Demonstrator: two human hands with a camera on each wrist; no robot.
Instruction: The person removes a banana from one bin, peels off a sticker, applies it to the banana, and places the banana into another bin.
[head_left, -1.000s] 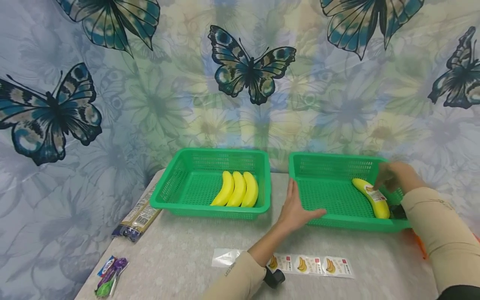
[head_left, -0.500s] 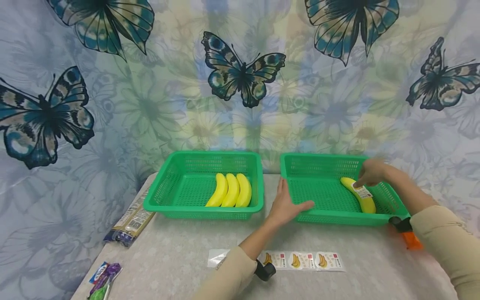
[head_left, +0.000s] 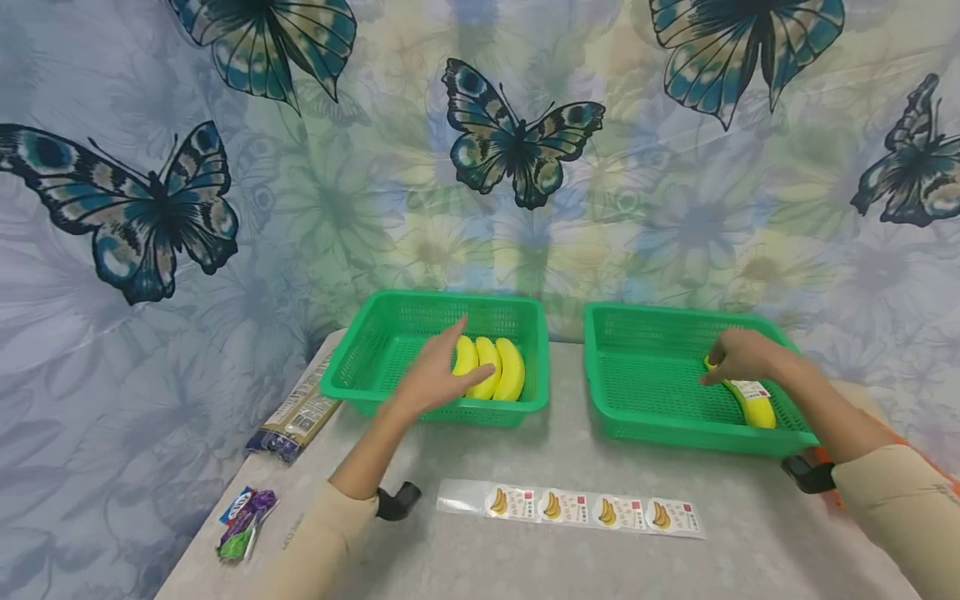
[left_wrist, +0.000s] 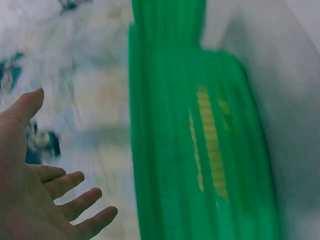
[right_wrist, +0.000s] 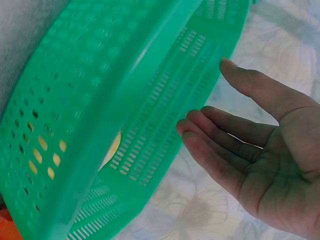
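left hand (head_left: 435, 379) moved over left basket (head_left: 360, 379) | sticker strip (head_left: 577, 506) near

The head view looks forward and down across the tabletop (head_left: 525, 467) at both baskets. Each wrist view sits close beside its own hand, facing a basket wall, which the head view also shows.

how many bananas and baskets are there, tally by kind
bananas: 4, with 3 in the left basket and 1 in the right basket
baskets: 2, both green
total: 6
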